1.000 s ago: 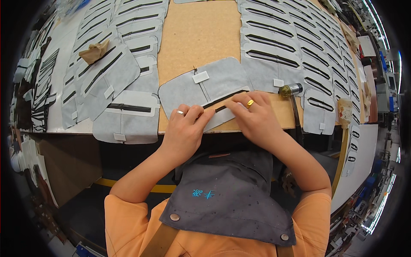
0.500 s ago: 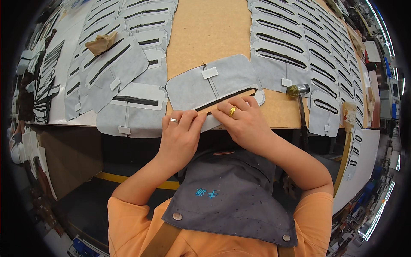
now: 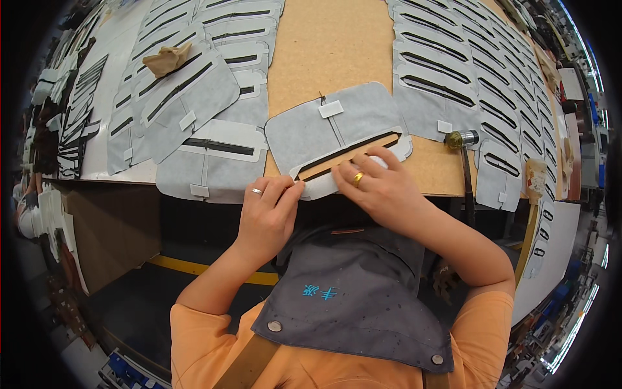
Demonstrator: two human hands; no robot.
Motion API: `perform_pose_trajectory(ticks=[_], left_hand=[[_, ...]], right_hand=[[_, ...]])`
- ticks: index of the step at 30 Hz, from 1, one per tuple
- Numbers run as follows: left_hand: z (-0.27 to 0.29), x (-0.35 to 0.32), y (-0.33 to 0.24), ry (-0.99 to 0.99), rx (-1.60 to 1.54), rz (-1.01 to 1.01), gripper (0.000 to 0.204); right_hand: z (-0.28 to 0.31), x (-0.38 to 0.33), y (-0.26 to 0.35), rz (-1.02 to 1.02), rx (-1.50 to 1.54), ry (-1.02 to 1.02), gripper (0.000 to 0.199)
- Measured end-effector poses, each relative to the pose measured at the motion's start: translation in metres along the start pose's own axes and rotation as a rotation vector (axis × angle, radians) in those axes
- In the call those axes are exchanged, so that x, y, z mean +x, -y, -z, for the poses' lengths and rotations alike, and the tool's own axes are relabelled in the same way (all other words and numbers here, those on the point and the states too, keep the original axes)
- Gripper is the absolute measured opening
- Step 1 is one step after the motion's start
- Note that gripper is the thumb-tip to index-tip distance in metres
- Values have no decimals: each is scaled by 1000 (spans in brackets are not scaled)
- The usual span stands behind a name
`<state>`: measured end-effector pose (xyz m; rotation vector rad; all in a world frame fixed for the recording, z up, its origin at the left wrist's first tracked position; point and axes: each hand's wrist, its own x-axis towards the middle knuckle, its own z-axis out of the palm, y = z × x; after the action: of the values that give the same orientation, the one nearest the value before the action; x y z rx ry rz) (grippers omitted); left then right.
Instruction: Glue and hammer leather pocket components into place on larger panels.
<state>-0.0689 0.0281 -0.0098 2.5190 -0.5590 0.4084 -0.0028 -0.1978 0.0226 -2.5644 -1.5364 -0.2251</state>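
Observation:
A grey fabric panel lies slanted at the near edge of the table. Its long slot is bordered by black strips and shows brown board through it. A white tab sits on the panel's far part. My left hand is closed, thumb and forefinger pinching the panel at the slot's left corner. My right hand, fingers bent together, grips the panel along the slot's near edge. The right fingertips partly hide the black strip there.
Overlapping rows of similar grey panels cover both sides of the brown board. To the right lies a hammer, its handle over the table edge. A crumpled tan piece rests on the left panels. A glue-stained brush stands at far right.
My left hand has moved to the slot's left corner, away from my right hand. More of the slot and its near black strip now shows. The whole view has shifted slightly.

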Motion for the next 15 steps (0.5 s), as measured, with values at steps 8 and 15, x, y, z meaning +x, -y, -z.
perform_pose_trajectory(ticks=[8,15], left_hand=[[-13,-2,-21,46,-49,-127,32],[-33,28,-33,78,-70,-298,43]], right_hand=[[30,-108,-34,-1009,-217,-239,21],[14,-136,-1,-1307,-91,-168,26]])
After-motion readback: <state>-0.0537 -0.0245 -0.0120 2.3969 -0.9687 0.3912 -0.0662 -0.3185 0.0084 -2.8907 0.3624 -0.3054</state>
